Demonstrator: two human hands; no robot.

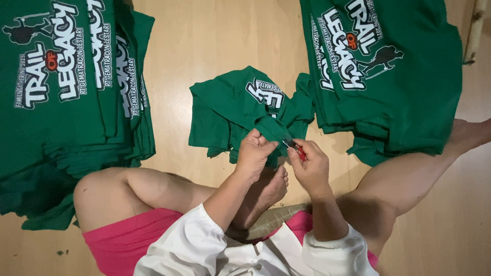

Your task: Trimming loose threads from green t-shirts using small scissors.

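The left hand [254, 152] is curled shut, thumb and fingertips pinching a fold of the green shirt [240, 110], right at its near hem. Just beside it, almost knuckle to knuckle, the right hand [310, 166] is closed around a small red-handled tool [298, 151], its metal tip poking toward the pinched cloth; only a sliver of the tool shows, so what kind it is stays hard to tell. The shirt itself lies crumpled on the wooden floor [215, 36] straight ahead of both hands, its far edge bunched up and a scrap of white print peeking from the folds, mostly swallowed by creases.

Beyond the shirt there is an open strip of bare pale floor running away from the hands, the widest free room in sight. Out past the left hand sits a tall stack of green shirts [66, 97], folded flat, white and red lettering with a dark figure on top; its outer and upper edges are cut off by the frame. Out past the right hand lies a second stack of green shirts [383, 76], same print, loose corners spilling toward the hands, its top cut off too.

Under the hands, a bare foot [268, 191] tucks in, knees spread to either side, pink shorts [123, 243] and white sleeves [189, 240] at the bottom edge. Far right, a pale wooden post [474, 30] is only partly visible.
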